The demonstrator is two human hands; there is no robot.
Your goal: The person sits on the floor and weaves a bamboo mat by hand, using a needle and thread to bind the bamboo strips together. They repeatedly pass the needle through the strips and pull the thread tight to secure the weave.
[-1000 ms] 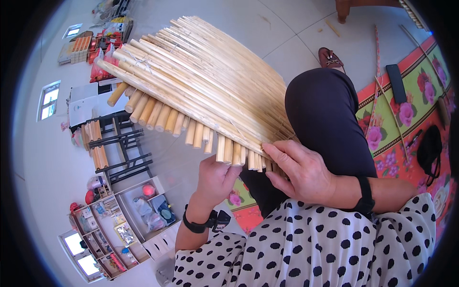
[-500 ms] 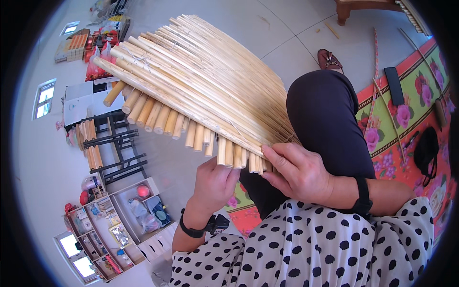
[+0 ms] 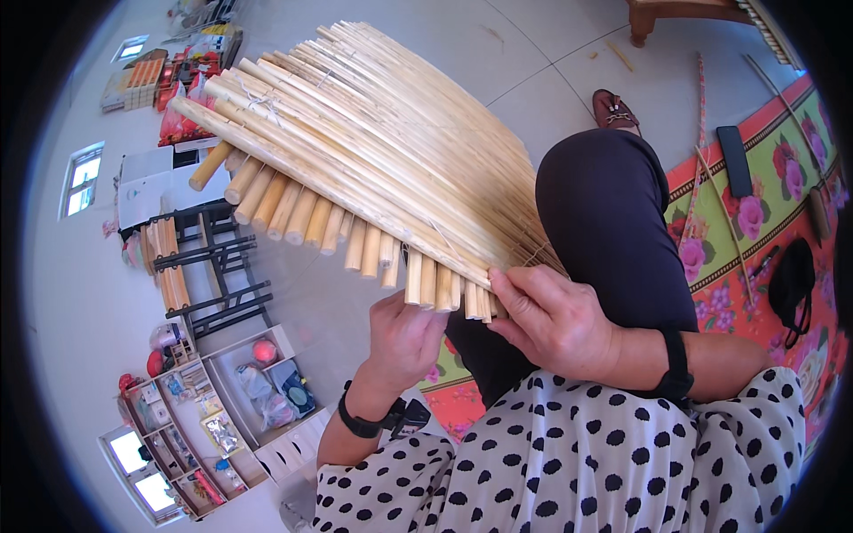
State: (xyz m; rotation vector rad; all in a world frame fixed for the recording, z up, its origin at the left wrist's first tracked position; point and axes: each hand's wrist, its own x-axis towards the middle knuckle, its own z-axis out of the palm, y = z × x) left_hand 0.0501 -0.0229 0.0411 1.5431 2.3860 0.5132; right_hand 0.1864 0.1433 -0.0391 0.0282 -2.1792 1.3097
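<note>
A mat of pale wooden sticks (image 3: pixel 382 133), bound together with thin string, lies fanned out in front of me and against my raised knee. My right hand (image 3: pixel 560 324) pinches the near end of the top stick (image 3: pixel 329 191) between thumb and fingers. Below the uneven stick ends, my left hand (image 3: pixel 404 342) grips the underside of the mat; its fingertips are partly hidden behind the sticks. A knotted string (image 3: pixel 262 105) shows near the far left end of the mat.
At the right, a flowered cloth (image 3: pixel 751 213) carries a black phone (image 3: pixel 733 160), a thin stick (image 3: pixel 724 222) and a black cap-like item (image 3: pixel 791 284). Left stand a shelf unit (image 3: pixel 200 355) and folded black-framed furniture (image 3: pixel 213 258). A wooden leg (image 3: pixel 638 27) stands at the top.
The stick mat has shifted very slightly, its left end a little to the left. Both hands keep nearly the same places and grips.
</note>
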